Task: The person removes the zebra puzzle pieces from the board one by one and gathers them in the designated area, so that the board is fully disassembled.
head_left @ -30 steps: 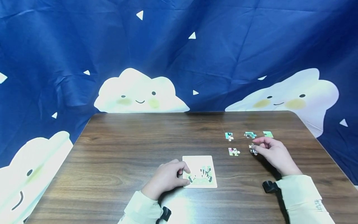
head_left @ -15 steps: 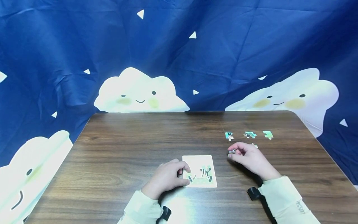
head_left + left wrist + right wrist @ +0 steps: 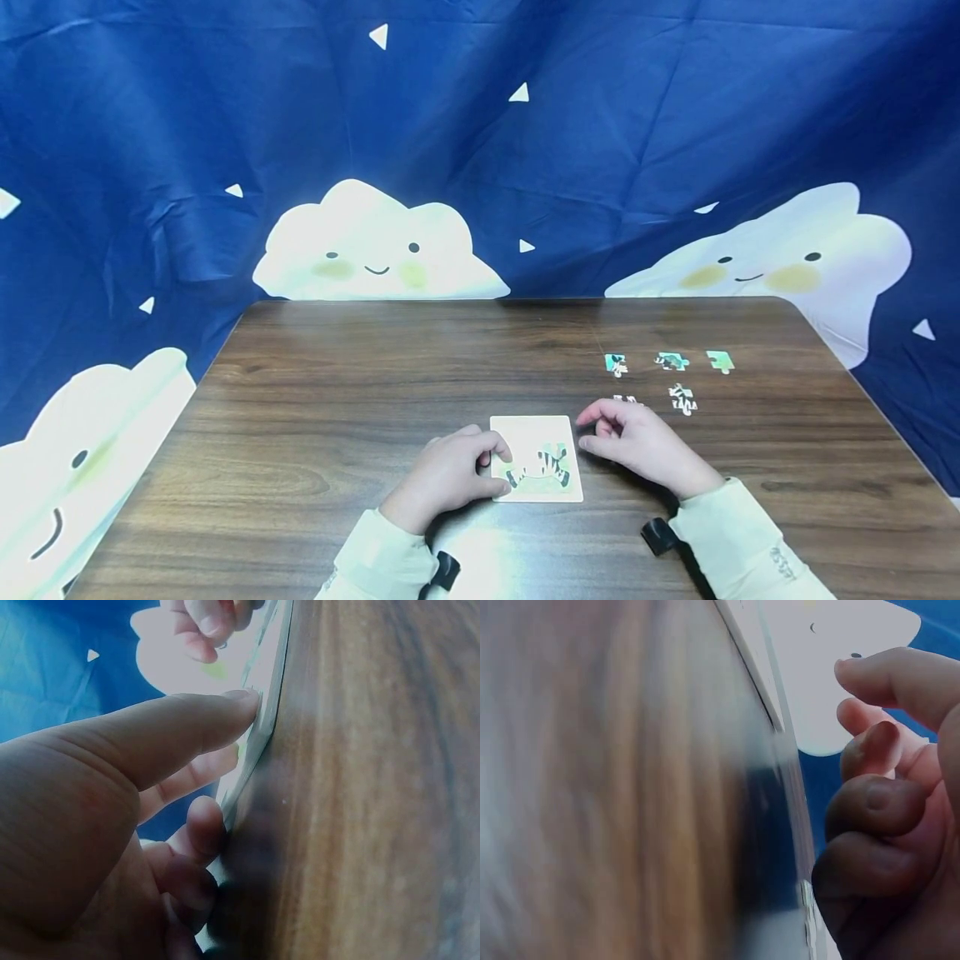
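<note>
A square white puzzle board with a partly built zebra picture lies near the table's front edge. My left hand grips its left edge. In the left wrist view the thumb presses on the board's rim and the other fingers curl against its side. My right hand hovers just right of the board with its fingers loosely curled, and I see nothing between them. The right wrist view shows only those curled fingers above the wood.
Several loose puzzle pieces lie on the brown table at the right: three in a far row, one nearer, one partly hidden behind my right hand. A blue cloud-print cloth hangs behind.
My right hand has moved left and toward me, from the loose pieces to the board's right edge. The pieces stay on the table. The left hand and the board have not moved.
</note>
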A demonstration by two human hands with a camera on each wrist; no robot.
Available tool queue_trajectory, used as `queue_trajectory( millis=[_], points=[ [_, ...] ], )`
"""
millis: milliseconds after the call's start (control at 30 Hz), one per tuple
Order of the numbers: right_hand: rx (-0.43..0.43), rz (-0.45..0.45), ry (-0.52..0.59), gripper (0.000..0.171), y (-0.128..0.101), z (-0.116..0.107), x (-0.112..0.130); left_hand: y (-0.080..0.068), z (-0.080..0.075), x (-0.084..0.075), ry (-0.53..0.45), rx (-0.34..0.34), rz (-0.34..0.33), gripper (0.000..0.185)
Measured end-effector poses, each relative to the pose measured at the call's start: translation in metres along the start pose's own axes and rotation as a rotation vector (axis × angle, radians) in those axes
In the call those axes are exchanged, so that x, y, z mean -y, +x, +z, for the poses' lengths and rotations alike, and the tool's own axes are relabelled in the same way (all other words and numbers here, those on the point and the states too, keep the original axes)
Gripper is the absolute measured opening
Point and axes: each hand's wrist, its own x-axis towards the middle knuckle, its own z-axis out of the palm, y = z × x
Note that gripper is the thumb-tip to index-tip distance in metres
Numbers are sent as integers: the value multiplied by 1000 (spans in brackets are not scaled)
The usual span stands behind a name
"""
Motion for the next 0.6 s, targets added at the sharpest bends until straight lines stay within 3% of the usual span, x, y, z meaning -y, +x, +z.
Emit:
queue_trajectory(
  millis=[267, 600],
  points=[
    [74, -23, 16, 25, -1, 12, 9, 0, 1, 1, -1, 0, -4, 30],
    [134, -51, -147, 34, -2, 19, 12, 1, 2, 2, -3, -2, 2, 30]
  ],
)
